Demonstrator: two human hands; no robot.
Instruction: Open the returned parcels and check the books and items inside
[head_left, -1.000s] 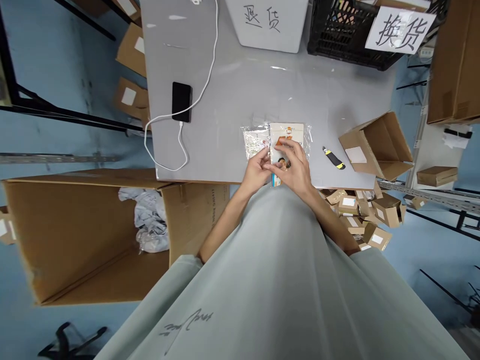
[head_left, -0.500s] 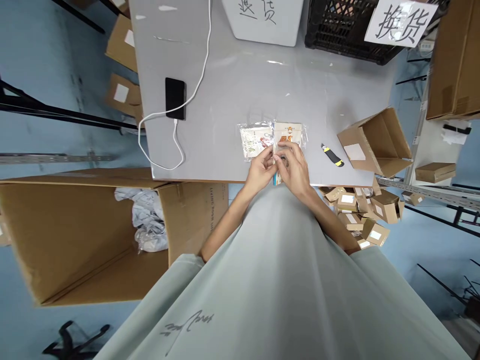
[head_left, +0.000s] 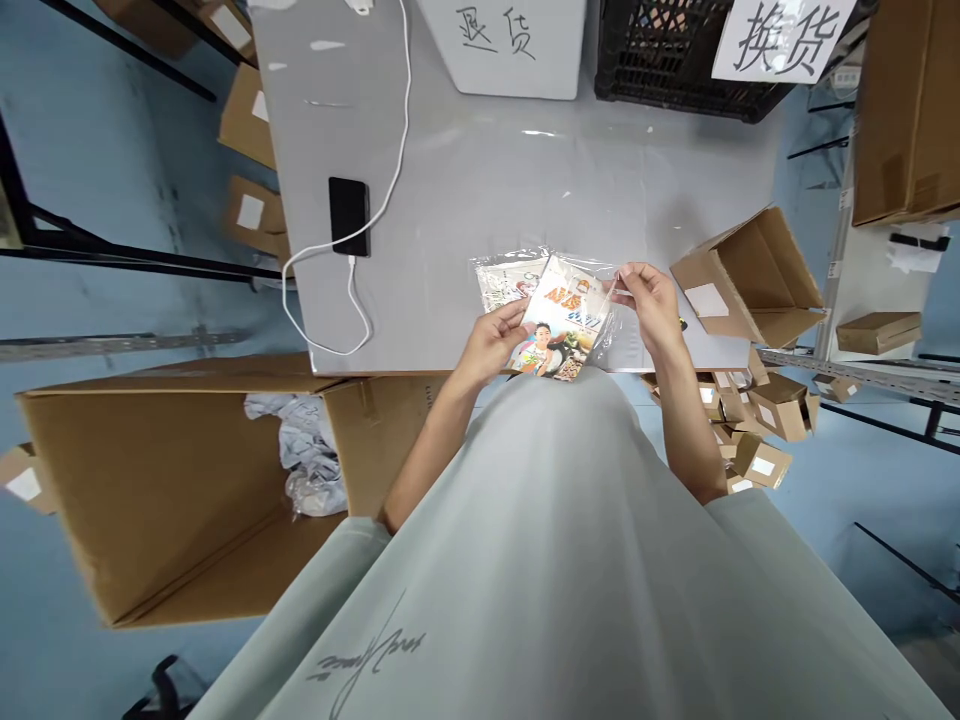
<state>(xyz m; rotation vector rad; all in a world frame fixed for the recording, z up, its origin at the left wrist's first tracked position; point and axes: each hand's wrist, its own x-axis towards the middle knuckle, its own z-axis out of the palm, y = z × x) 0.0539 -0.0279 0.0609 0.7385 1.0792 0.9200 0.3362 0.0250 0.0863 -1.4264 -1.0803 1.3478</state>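
Observation:
A small colourful booklet (head_left: pixel 564 322) with a picture cover is held tilted at the table's front edge. My left hand (head_left: pixel 489 345) is closed on its left side, thumb over the cover. At its upper right, my right hand (head_left: pixel 646 300) pinches the clear plastic sleeve (head_left: pixel 604 335) that shows around the booklet's right side. Behind it lies a second printed booklet (head_left: pixel 504 283) in clear plastic, partly covered by the first. The utility knife is almost wholly hidden behind my right hand.
A black phone (head_left: pixel 349 216) with a white cable (head_left: pixel 406 130) lies on the left of the table. An open carton (head_left: pixel 750 280) stands at the right edge; a white bin (head_left: pixel 510 60) and black crate (head_left: pixel 675 60) are at the back. A large open box (head_left: pixel 187 490) is at the lower left.
My right hand has moved right, away from my left, pulling at the sleeve's edge. The booklet has turned and tilted, and its cover now shows. My left hand has shifted slightly left.

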